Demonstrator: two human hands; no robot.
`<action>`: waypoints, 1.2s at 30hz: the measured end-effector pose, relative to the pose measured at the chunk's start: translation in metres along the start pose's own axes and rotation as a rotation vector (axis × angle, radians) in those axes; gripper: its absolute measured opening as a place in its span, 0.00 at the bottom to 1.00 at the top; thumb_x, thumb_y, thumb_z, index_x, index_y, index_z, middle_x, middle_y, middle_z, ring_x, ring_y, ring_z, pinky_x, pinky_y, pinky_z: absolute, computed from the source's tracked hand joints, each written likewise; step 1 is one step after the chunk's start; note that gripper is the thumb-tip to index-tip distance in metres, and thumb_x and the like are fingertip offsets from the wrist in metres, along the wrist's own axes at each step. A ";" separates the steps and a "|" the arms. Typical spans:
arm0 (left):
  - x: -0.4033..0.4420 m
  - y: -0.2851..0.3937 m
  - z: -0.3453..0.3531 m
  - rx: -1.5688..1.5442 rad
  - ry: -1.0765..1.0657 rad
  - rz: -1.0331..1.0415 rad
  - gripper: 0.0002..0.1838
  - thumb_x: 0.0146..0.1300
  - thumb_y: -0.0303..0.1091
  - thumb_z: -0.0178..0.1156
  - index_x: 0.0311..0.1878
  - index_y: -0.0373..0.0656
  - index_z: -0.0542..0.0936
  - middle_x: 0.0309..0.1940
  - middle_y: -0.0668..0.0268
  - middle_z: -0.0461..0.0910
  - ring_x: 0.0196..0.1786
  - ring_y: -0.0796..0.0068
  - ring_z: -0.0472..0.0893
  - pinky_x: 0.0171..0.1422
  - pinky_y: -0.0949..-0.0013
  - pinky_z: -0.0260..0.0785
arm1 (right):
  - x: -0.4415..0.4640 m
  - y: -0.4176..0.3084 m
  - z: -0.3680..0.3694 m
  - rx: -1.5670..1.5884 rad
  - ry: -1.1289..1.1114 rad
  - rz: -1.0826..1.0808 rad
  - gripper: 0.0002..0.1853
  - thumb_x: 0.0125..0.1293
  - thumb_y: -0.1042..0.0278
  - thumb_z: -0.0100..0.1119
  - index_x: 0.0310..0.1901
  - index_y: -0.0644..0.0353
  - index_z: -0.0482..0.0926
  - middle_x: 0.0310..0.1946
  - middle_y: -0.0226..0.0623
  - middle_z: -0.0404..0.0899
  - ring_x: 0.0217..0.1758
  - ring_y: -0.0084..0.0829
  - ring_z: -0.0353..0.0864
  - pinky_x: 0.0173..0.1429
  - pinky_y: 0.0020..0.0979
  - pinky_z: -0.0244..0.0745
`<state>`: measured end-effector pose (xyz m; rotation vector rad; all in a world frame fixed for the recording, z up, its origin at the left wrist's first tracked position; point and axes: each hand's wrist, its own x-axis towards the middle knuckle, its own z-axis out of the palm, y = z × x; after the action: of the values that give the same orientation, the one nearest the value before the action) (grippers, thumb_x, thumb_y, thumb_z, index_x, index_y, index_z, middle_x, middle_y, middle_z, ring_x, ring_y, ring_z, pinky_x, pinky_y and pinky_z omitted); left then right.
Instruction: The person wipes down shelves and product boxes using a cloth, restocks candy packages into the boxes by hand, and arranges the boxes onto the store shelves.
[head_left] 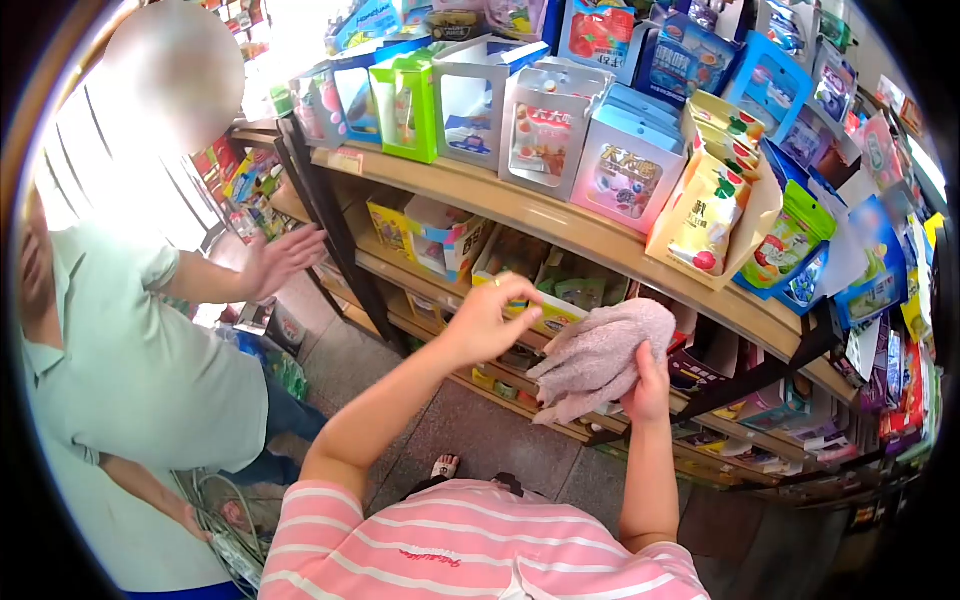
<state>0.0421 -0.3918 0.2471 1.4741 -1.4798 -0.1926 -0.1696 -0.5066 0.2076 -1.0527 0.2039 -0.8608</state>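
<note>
A bunched, pale pink towel [605, 350] hangs in folds in front of the shelves. My right hand [648, 385] grips its right side, thumb on the near face and the other fingers hidden behind the fabric. To the left of the towel, my left hand [492, 322] is raised with nothing in it. Its fingers are bent, with a gap between thumb and forefinger, and a ring shows on one finger. Behind that hand, small open boxes [560, 290] of packaged goods sit on the lower shelf.
The wooden top shelf [440, 178] carries several display boxes and candy pouches, including a yellow pouch box [705, 215] and a green box [405, 105]. At left stands a person in a pale green shirt [150, 340], one hand [285, 262] held out, cables [225, 520] near the other.
</note>
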 end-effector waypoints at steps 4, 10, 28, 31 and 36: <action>0.047 0.015 -0.045 0.189 0.121 0.156 0.07 0.53 0.29 0.60 0.36 0.40 0.76 0.40 0.60 0.77 0.47 0.64 0.76 0.53 0.66 0.66 | 0.002 -0.024 -0.002 -0.062 -0.004 -0.131 0.22 0.67 0.63 0.44 0.60 0.62 0.58 0.55 0.40 0.67 0.58 0.36 0.68 0.61 0.39 0.63; 0.119 0.050 -0.104 0.483 0.283 0.412 0.08 0.54 0.32 0.58 0.36 0.39 0.77 0.40 0.59 0.78 0.46 0.64 0.77 0.53 0.66 0.66 | 0.002 -0.043 -0.007 -0.131 0.076 -0.212 0.23 0.66 0.62 0.46 0.59 0.62 0.59 0.54 0.41 0.68 0.57 0.36 0.69 0.61 0.39 0.64; 0.265 0.051 -0.126 1.003 -0.264 0.267 0.16 0.43 0.37 0.62 0.36 0.39 0.82 0.35 0.56 0.81 0.39 0.62 0.81 0.47 0.66 0.71 | -0.027 -0.039 -0.013 -0.130 0.145 -0.200 0.21 0.65 0.66 0.46 0.58 0.64 0.60 0.54 0.41 0.68 0.57 0.36 0.69 0.61 0.38 0.64; 0.251 0.076 -0.130 0.923 -0.365 0.134 0.14 0.46 0.36 0.63 0.36 0.38 0.82 0.33 0.59 0.82 0.38 0.66 0.81 0.43 0.67 0.72 | -0.027 -0.041 -0.013 -0.129 0.155 -0.218 0.21 0.65 0.66 0.46 0.58 0.64 0.61 0.53 0.41 0.69 0.56 0.36 0.69 0.60 0.38 0.64; 0.246 0.077 -0.138 0.696 -0.490 0.017 0.12 0.49 0.34 0.63 0.37 0.38 0.82 0.28 0.61 0.80 0.30 0.75 0.78 0.33 0.72 0.70 | -0.022 -0.043 -0.008 -0.127 0.135 -0.236 0.21 0.65 0.66 0.47 0.57 0.64 0.61 0.52 0.41 0.69 0.56 0.36 0.69 0.60 0.38 0.64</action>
<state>0.1476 -0.5049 0.4949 2.0625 -2.0859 -0.0202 -0.2106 -0.5051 0.2335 -1.1531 0.2540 -1.1463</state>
